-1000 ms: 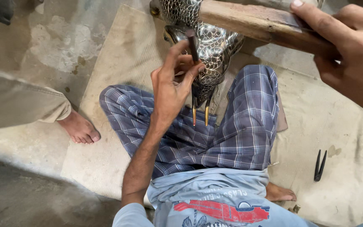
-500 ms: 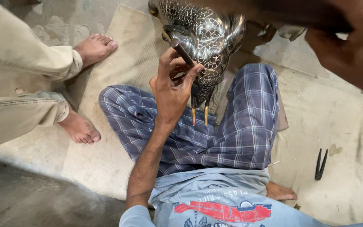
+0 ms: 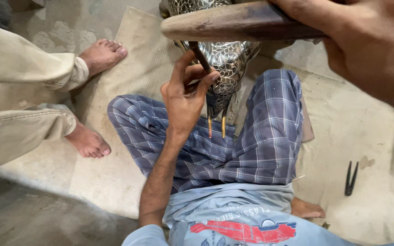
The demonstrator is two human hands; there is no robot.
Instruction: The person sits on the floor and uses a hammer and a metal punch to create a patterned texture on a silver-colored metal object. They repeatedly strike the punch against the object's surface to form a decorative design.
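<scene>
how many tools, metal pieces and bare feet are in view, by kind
wooden mallet: 1
chisel: 1
dark pliers: 1
engraved metal piece: 1
bare feet: 3
total: 7

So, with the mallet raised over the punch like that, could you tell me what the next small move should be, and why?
Probably a short tap down onto the punch. The left hand pinches it with its tip against the patterned metal figure, and the right hand holds the wooden mallet just above its top end.
</scene>
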